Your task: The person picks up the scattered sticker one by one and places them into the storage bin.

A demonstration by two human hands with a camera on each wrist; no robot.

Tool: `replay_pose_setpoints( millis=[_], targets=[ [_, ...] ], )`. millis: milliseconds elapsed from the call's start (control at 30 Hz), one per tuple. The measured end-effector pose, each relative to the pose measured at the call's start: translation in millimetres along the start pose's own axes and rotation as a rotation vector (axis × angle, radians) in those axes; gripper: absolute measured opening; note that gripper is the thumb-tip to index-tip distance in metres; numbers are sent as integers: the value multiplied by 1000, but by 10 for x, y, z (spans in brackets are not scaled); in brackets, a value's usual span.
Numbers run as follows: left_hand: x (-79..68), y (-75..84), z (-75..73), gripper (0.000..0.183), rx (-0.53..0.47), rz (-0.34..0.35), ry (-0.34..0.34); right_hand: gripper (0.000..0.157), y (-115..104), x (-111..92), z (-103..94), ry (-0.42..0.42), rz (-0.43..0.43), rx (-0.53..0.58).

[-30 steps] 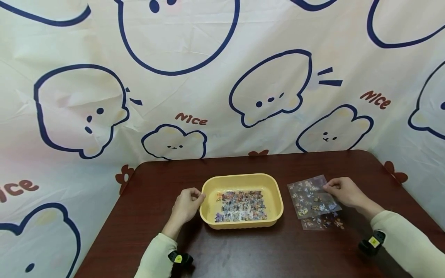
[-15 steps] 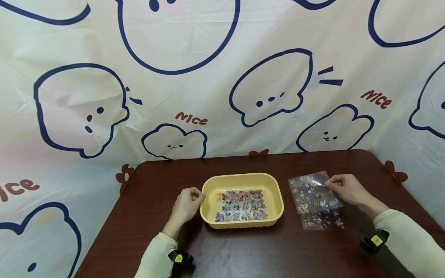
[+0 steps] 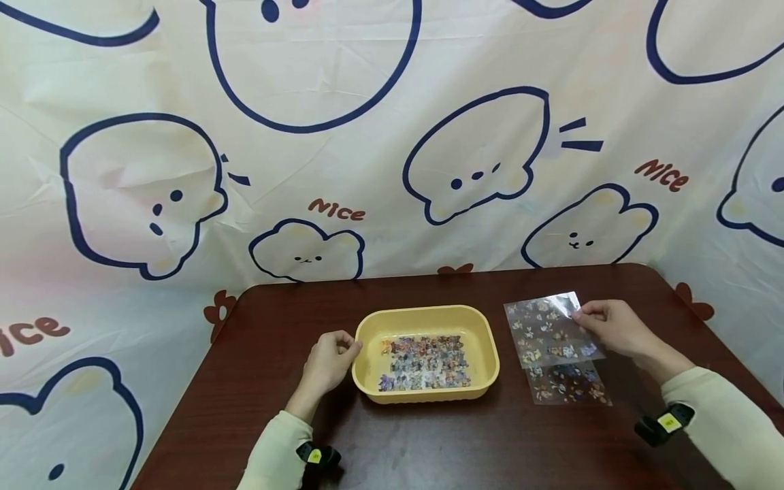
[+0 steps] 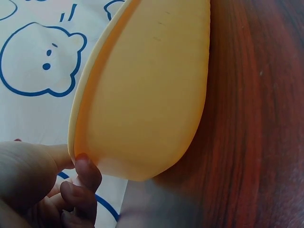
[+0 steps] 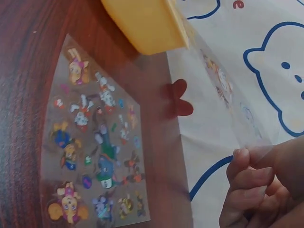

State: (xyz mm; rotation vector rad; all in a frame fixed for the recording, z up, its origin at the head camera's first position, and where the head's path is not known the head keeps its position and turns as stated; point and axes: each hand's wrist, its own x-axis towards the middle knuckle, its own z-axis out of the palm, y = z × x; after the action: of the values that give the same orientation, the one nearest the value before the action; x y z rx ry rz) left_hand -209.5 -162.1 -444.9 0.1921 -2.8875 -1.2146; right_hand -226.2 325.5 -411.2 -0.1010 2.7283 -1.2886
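At the left end of a yellow plastic basin [image 3: 422, 397], my left hand [image 3: 329, 364] pinches the rim between thumb and forefinger. A patch of many small colourful figures [image 3: 425, 364] covers the basin's floor. On the right, my right hand [image 3: 618, 330] pinches the edge of a clear sticker sheet [image 3: 542, 333], which is raised and tilted. Beneath it another clear sticker sheet [image 5: 97, 156] with cartoon animals lies flat on the table, partly covered in the head view. In the right wrist view the held sheet [image 5: 221, 80] is seen nearly edge-on, from thumb and forefinger.
Everything stands on a dark reddish-brown wooden table [image 3: 429, 449] with rounded far corners. A pale cloth [image 3: 380, 170] printed with blue-outlined bears hangs behind and at both sides. Each sleeve carries a black wrist device [image 3: 664, 423].
My right hand has lifted the held sticker sheet slightly upward and away, so more of the sheet beneath shows. My left hand and the basin stay where they were.
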Motion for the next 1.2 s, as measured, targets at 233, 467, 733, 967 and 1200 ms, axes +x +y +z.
replay_pose_setpoints(
  millis=[233, 467, 733, 967, 1200],
  targets=[
    [-2, -6, -1, 20, -9, -5, -1, 34, -97, 6, -2, 2, 11, -6],
    [0, -19, 6, 20, -6, 1, -4, 37, -174, 10, 45, -3, 32, 20],
    [9, -16, -2, 20, -7, 6, -5, 34, -262, 9, 101, 26, 4, 22],
    [15, -15, -4, 19, 2, 10, -6, 33, -316, -6, 244, 38, -24, 57],
    [6, -18, -5, 19, 2, 15, -10, 30, -359, 9, 385, 40, -16, 73]
  ],
)
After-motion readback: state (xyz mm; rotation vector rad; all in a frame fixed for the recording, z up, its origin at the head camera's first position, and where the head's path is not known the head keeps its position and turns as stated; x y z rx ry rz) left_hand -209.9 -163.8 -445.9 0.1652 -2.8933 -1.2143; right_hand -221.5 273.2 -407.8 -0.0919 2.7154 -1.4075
